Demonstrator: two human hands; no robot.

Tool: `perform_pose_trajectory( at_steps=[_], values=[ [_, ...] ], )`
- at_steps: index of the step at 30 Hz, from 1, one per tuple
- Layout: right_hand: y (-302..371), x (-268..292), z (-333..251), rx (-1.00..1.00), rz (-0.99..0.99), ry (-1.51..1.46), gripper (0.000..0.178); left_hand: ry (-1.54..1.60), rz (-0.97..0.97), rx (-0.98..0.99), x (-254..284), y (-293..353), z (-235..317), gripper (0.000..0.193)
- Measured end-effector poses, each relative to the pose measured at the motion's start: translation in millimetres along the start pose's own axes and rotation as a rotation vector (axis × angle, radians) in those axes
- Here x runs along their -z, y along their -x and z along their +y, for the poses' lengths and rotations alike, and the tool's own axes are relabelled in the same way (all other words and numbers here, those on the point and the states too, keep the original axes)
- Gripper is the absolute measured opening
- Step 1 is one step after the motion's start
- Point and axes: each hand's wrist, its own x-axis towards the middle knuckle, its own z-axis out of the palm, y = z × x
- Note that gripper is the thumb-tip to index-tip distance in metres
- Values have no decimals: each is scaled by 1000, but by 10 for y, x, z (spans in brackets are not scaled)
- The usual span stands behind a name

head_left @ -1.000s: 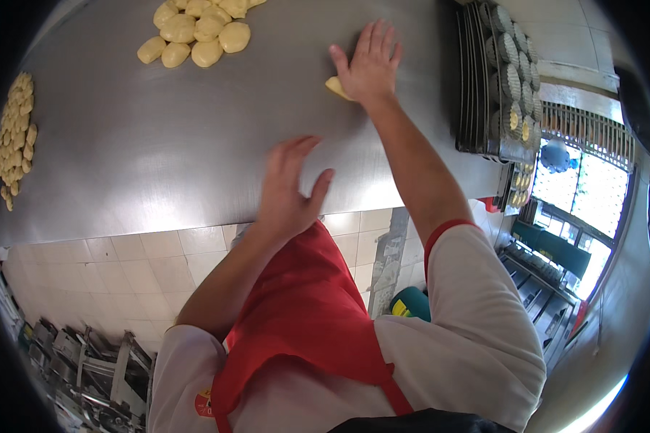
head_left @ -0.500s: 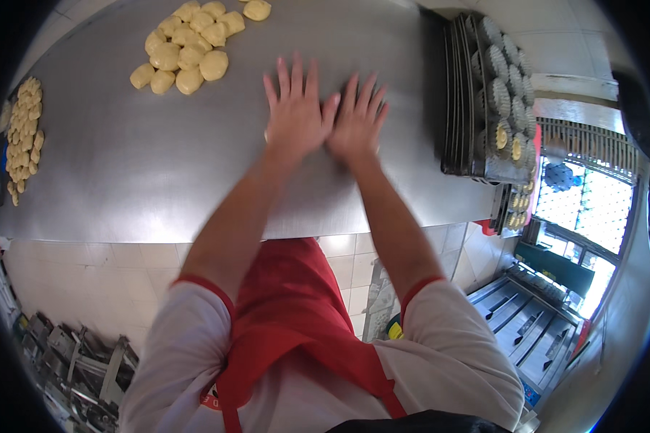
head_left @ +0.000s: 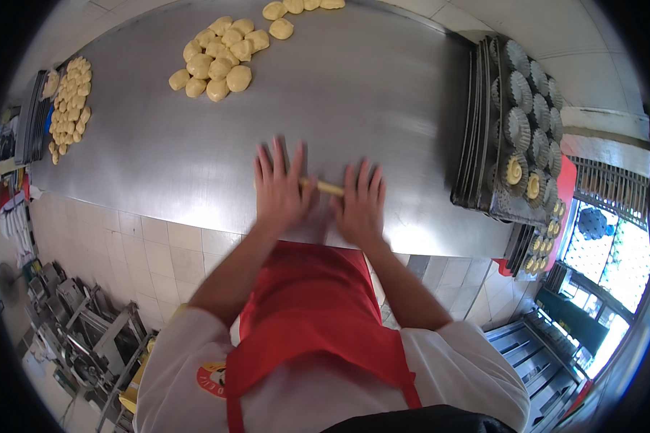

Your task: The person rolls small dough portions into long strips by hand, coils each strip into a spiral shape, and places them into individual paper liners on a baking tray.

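Note:
A thin rope of yellow dough (head_left: 326, 187) lies crosswise on the steel table near its front edge. Its middle shows between my hands; the rest is hidden under them. My left hand (head_left: 279, 189) presses flat on its left part, fingers stretched out and pointing away from me. Flat over the right part rests my right hand (head_left: 361, 200), its fingers also extended. Beyond my left hand sits a cluster of round dough pieces (head_left: 219, 68), and a single dough piece (head_left: 282, 29) lies just to its right.
At the table's right end stands a stack of dark trays (head_left: 477, 130) topped by fluted metal molds (head_left: 518, 130), two holding dough coils. Many small dough pieces (head_left: 71, 105) lie at the far left. More dough pieces line the far edge. The steel tabletop (head_left: 144, 144) ends close before my red apron.
My hands have drawn back toward me, from mid-table to near the front edge. The dough rope now shows between them. The view has shifted, bringing more of the far-edge dough pieces into sight.

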Motion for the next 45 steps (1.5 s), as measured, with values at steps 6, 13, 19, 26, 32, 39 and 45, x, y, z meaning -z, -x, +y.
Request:
perform_pose_trajectory(
  at_steps=[6, 13, 19, 26, 32, 39, 45],
  values=[
    [-1430, 370, 381, 44, 282, 94, 78, -99, 213, -126, 131, -1419, -396, 77],
    [787, 198, -18, 154, -189, -83, 81, 96, -323, -187, 348, 1095, -249, 79],
    [-274, 114, 37, -117, 143, 119, 79, -30, 117, -94, 235, -573, -583, 77],
    [21, -6, 47, 1, 145, 110, 72, 13, -23, -283, 193, -18, -783, 80],
    [794, 148, -299, -192, 212, 105, 49, 149, 25, -405, 292, 921, -1371, 53],
    [1138, 1095, -936, -31, -331, -382, 13, 1166, -375, 187, 364, 904, -1454, 23],
    [878, 2445, -1983, 299, 251, -501, 15, 1685, -566, 63, 770, 1134, -561, 41]
  ],
)
